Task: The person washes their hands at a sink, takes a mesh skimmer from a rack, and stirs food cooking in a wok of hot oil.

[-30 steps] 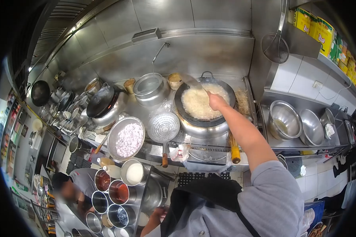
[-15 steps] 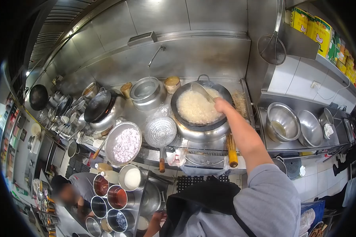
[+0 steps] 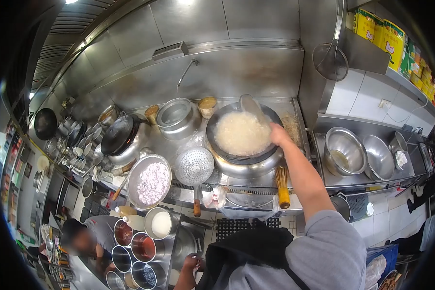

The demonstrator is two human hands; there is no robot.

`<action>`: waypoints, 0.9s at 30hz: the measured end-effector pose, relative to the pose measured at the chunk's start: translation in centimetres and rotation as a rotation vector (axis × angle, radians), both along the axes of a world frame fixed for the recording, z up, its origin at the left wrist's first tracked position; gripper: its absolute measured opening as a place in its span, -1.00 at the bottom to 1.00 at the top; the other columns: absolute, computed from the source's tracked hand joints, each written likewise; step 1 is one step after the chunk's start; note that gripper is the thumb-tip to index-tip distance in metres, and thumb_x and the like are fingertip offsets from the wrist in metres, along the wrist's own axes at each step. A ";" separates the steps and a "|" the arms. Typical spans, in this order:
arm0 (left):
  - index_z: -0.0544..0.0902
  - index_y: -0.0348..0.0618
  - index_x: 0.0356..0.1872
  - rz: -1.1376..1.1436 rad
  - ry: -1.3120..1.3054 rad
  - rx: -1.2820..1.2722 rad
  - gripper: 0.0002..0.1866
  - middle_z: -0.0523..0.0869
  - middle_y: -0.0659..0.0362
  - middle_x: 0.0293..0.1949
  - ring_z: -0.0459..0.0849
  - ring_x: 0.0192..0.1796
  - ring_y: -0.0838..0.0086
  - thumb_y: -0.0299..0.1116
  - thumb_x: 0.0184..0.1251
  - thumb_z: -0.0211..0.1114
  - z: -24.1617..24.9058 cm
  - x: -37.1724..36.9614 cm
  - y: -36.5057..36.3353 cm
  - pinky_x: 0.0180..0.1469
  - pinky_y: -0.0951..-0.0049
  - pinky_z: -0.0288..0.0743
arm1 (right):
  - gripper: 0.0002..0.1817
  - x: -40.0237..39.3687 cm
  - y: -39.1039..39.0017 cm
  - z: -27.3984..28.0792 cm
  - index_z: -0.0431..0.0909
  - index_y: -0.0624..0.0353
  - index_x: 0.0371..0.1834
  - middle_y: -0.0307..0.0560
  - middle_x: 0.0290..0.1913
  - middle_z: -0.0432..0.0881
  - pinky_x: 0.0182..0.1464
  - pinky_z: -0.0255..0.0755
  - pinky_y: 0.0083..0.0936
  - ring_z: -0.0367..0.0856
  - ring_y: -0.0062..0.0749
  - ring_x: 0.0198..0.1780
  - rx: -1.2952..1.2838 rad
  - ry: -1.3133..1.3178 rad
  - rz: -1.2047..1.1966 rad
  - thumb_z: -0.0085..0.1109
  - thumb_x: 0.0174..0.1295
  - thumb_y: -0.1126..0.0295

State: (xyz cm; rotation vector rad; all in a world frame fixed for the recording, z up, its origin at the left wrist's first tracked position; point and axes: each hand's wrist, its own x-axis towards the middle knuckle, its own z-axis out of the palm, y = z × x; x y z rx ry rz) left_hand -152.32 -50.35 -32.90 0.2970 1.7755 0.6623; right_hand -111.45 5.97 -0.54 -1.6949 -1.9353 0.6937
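My right hand (image 3: 277, 133) is closed around the handle of a metal ladle (image 3: 251, 105). The ladle's head is over the far right part of a large dark wok (image 3: 216, 147), which sits on a round metal burner ring. Pale, cloudy liquid with light bits (image 3: 241, 134) fills the wok's middle, and steam hangs over it. Low beside my body, my left hand (image 3: 192, 262) has curled fingers next to the pot cart; what they hold, if anything, is hidden.
A perforated strainer (image 3: 194, 166) and a basin of chopped pale pinkish food (image 3: 153, 183) lie left of the wok. A bamboo brush (image 3: 283, 188) hangs at the front edge. Metal bowls (image 3: 345, 151) stand right. A co-worker (image 3: 94, 237) leans near sauce pots (image 3: 143, 246).
The ladle has swung up and right, from over the food to the wok's far right side. My right hand shifted slightly right. The left hand rose a little.
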 end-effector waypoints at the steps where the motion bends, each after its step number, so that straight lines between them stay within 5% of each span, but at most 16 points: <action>1: 0.54 -0.19 0.10 -0.027 0.081 -0.055 -0.55 0.70 0.15 -0.44 0.65 -0.49 0.47 -0.59 0.11 0.29 2.0 0.5 1.2 -0.55 0.40 0.53 | -0.46 0.6 -0.4 -0.5 0.38 0.21 0.26 0.34 0.12 0.53 0.21 0.37 -0.16 0.50 0.14 0.18 0.089 -0.002 -0.068 -0.12 0.13 0.57; 6: 0.54 -0.17 0.11 -0.041 0.004 -0.129 -0.58 0.70 0.16 -0.42 0.65 -0.49 0.48 -0.57 0.18 0.23 0.1 0.7 -0.2 -0.54 0.42 0.53 | -0.36 1.7 -1.9 -1.0 0.24 0.16 0.39 0.39 0.14 0.50 0.22 0.36 -0.14 0.48 0.15 0.20 0.025 0.000 -0.174 -0.13 0.13 0.60; 9: 0.52 -0.18 0.13 -0.078 -0.020 -0.200 -0.59 0.70 0.13 -0.39 0.67 -0.47 0.44 -0.58 0.22 0.16 0.7 1.4 -0.9 -0.55 0.41 0.51 | -0.30 1.8 -4.3 0.6 0.19 0.11 0.44 0.42 0.09 0.52 0.21 0.36 -0.12 0.49 0.18 0.18 -0.301 0.138 -0.068 -0.13 0.12 0.61; 12: 0.52 -0.20 0.11 -0.027 -0.071 -0.135 -0.63 0.70 0.10 -0.37 0.68 -0.46 0.40 -0.59 0.25 0.11 0.2 0.8 -0.7 -0.57 0.39 0.49 | -0.30 2.7 -4.2 -3.8 0.22 0.11 0.42 0.43 0.04 0.55 0.20 0.37 -0.12 0.51 0.19 0.14 0.150 -0.005 -0.078 -0.12 0.10 0.61; 25: 0.47 -0.16 0.17 -0.075 -0.026 -0.129 -0.57 0.73 0.14 -0.32 0.70 -0.43 0.43 -0.59 0.24 0.09 0.4 -0.4 -0.3 -0.49 0.39 0.53 | -0.31 1.6 -15.1 0.0 0.16 0.15 0.45 0.40 0.02 0.57 0.19 0.38 -0.17 0.53 0.22 0.09 -0.071 0.091 -0.271 -0.16 0.14 0.59; 27: 0.46 -0.16 0.19 -0.112 -0.013 -0.191 -0.54 0.74 0.13 -0.32 0.70 -0.44 0.44 -0.57 0.21 0.17 1.2 0.2 0.7 -0.49 0.40 0.52 | -0.32 2.6 -13.1 -6.1 0.15 0.13 0.45 0.39 -0.03 0.58 0.14 0.40 -0.14 0.55 0.21 0.04 0.087 0.042 -0.192 -0.17 0.16 0.58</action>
